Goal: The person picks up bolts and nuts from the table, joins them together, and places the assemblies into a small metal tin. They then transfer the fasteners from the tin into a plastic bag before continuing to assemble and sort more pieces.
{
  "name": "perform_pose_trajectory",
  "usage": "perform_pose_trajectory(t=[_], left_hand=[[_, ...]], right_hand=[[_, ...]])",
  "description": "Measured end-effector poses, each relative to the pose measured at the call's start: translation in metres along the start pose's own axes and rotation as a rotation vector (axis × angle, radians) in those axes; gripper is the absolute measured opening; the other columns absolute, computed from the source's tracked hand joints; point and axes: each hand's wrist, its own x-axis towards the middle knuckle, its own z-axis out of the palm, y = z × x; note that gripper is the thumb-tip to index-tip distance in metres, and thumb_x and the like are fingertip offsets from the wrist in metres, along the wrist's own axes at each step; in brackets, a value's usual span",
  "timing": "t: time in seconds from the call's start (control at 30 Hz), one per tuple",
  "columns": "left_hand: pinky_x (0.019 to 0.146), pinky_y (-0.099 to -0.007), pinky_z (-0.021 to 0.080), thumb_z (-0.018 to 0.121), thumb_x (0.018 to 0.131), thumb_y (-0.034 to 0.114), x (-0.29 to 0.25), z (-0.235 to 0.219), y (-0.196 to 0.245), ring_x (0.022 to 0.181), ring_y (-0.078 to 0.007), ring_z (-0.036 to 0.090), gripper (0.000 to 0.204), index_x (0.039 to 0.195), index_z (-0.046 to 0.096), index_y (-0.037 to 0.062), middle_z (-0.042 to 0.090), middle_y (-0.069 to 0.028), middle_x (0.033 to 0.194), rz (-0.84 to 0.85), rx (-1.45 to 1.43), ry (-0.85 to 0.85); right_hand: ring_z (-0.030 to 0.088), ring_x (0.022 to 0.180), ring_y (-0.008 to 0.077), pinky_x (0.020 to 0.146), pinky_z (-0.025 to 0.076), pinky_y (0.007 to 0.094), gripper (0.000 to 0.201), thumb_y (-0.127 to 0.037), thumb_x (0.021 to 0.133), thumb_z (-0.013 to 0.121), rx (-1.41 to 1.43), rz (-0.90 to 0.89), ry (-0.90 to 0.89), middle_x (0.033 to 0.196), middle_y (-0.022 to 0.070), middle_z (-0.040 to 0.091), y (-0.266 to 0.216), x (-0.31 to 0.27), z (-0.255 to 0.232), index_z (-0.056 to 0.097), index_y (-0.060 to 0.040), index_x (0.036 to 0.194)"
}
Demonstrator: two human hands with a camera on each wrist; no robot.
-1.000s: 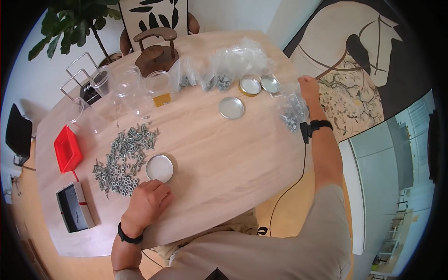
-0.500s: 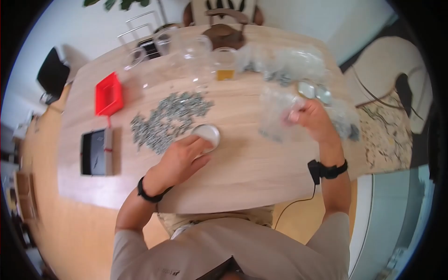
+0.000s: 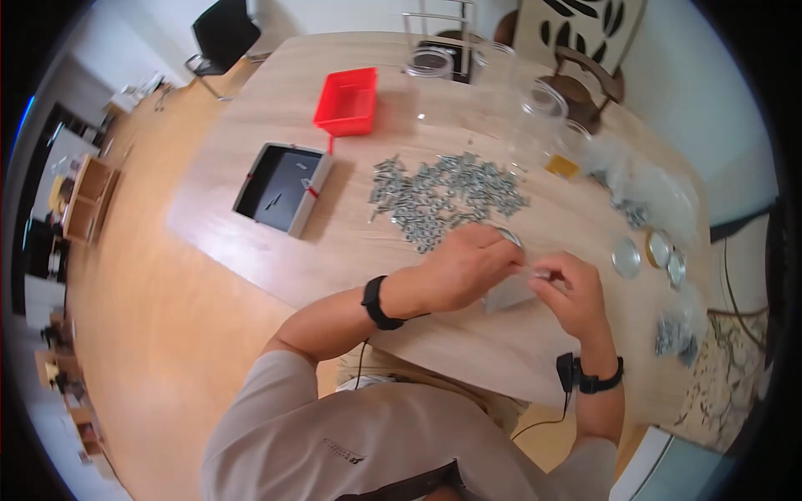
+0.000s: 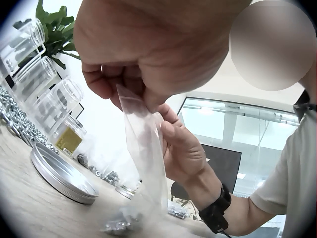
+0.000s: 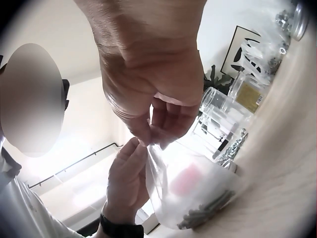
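A clear plastic bag (image 3: 507, 296) hangs between my two hands close over the table's near side. My left hand (image 3: 468, 267) pinches one side of its top edge, and my right hand (image 3: 576, 296) pinches the other, fingertips close together. In the right wrist view, grey screw-like pieces (image 5: 205, 212) lie at the bag's bottom, with a pink patch above them. A round metal lid (image 4: 64, 173) rests on the table beside the bag, mostly hidden behind my left hand in the head view. Beyond it spreads a pile of screws and nuts (image 3: 447, 199).
At the left stand a grey box (image 3: 299, 209) with a few small pieces inside and a red bin (image 3: 347, 104). Clear jars (image 3: 539, 108) line the far side. Toward the right lie filled bags (image 3: 660, 188), metal lids (image 3: 626, 257) and another bag of hardware (image 3: 678, 334).
My right hand has brought the bag from the table's right side across to the left hand. My left hand has moved from the lid to the bag's edge. The head view has turned left.
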Motion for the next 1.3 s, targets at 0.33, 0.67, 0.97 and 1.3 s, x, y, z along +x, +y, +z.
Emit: perform_pose_trajectory(t=[0.33,0.67,0.97,1.3], left_hand=[[0.099,-0.0461,0.055,0.088,0.085,0.020,-0.067,-0.136,-0.059,0.115,-0.0382,0.067,0.047,0.125,0.071,0.0029,0.073,-0.0159,0.122,-0.503,0.795,0.080],[0.092,-0.0505,0.049,0.067,0.099,0.021,-0.169,-0.196,-0.022,0.097,-0.0382,0.069,0.016,0.101,0.073,0.0058,0.073,-0.0164,0.094,-0.918,0.934,-0.262],[0.099,-0.0449,0.046,0.072,0.096,0.010,-0.196,-0.174,0.078,0.092,-0.0335,0.066,0.011,0.102,0.076,0.0028,0.069,-0.0119,0.091,-0.785,0.735,-0.206],[0.086,-0.0451,0.049,0.077,0.091,0.009,-0.193,-0.168,0.096,0.086,-0.0322,0.066,0.010,0.099,0.075,0.0036,0.068,-0.0101,0.086,-0.740,0.707,-0.260]], right_hand=[[0.068,0.078,0.0214,0.072,0.055,0.0318,0.012,-0.002,0.090,0.075,-0.122,-0.040,-0.151,0.089,0.0113,0.071,-0.002,0.012,-0.011,0.073,-0.0003,0.102],[0.068,0.078,0.0194,0.074,0.054,0.0318,0.014,-0.002,0.085,0.075,-0.080,0.060,-0.369,0.088,0.0096,0.072,-0.010,0.019,-0.028,0.075,0.0004,0.099],[0.067,0.082,0.0188,0.076,0.054,0.0318,0.014,0.002,0.084,0.068,-0.084,0.075,-0.316,0.091,0.0090,0.070,-0.004,0.023,-0.050,0.073,0.0007,0.097],[0.064,0.074,0.0173,0.070,0.052,0.0323,0.013,-0.001,0.086,0.066,-0.093,0.023,-0.326,0.086,0.0096,0.070,-0.007,0.016,-0.055,0.072,0.0022,0.097]])
